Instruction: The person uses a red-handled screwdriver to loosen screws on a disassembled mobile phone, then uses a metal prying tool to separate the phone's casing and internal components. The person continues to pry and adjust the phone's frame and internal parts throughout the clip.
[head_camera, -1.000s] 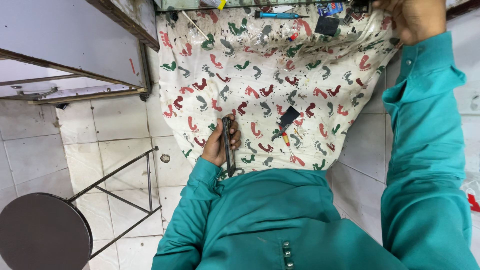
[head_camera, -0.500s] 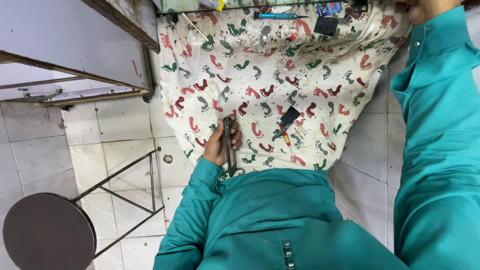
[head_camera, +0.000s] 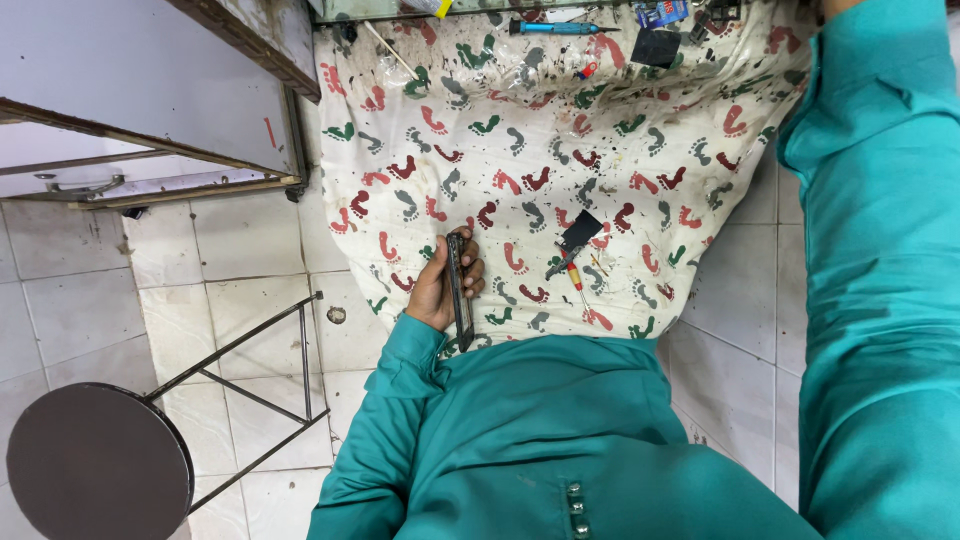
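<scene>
The left hand (head_camera: 443, 290) grips a dark phone (head_camera: 460, 290) edge-on, fingers curled around it, at the near edge of a footprint-patterned cloth (head_camera: 520, 130). The right hand reaches past the top of the view, so its grip cannot be told. A small screwdriver (head_camera: 576, 277) lies right of the phone. A round stool (head_camera: 95, 462) stands near left.

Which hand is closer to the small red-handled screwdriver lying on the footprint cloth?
The left hand, holding a dark slim device edge-up just left of the screwdriver. The right hand is out of frame; only its sleeve reaches up past the cloth.
</scene>
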